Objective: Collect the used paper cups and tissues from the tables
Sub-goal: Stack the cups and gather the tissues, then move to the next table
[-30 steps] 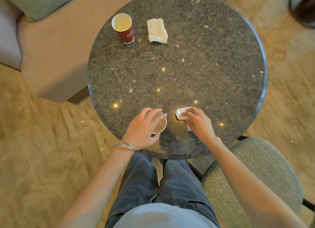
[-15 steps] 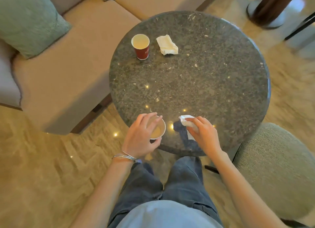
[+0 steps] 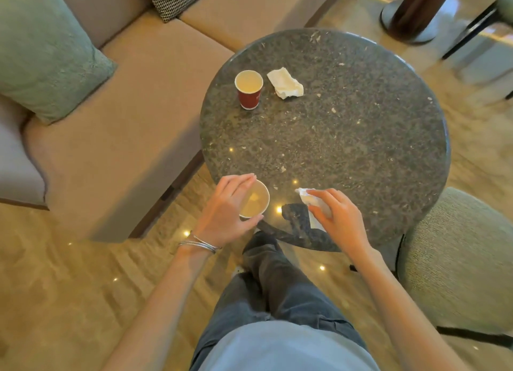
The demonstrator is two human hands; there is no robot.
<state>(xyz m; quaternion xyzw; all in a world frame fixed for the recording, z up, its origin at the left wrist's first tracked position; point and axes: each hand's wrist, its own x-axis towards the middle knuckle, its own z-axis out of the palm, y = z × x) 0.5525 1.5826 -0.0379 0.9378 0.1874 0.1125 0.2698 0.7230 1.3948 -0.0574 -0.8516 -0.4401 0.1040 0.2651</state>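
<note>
Since the earlier pictures both hands have been kept on their objects, while the view has been pulled back, so that more of the beige sofa (image 3: 133, 98) with its green cushion (image 3: 47, 51) is now seen at the left, and the tissue is lifted a little higher at its far end. Nothing has yet been taken off the bench.

Near the front edge of the round dark speckled stone bench (image 3: 361, 148), the left hand (image 3: 224, 212) is closed around the near paper cup (image 3: 255, 204), whose pale inside is seen from above; the fingers are wrapped over its far rim and the thumb is pressed on its near side. Whether the cup is already lifted cannot be told. Just to its right, the near white crumpled tissue (image 3: 308, 198) is pinched by the right hand (image 3: 341, 220), the grip being closed on it.

At the far left part of the bench, a red paper cup with a pale inside (image 3: 249, 91) is standing upright, and a second white crumpled tissue (image 3: 285, 83) is lying just beside it, apart from it. Both are untouched.

It is judged that the first pair is secured, and the far pair is still to be collected.
</note>
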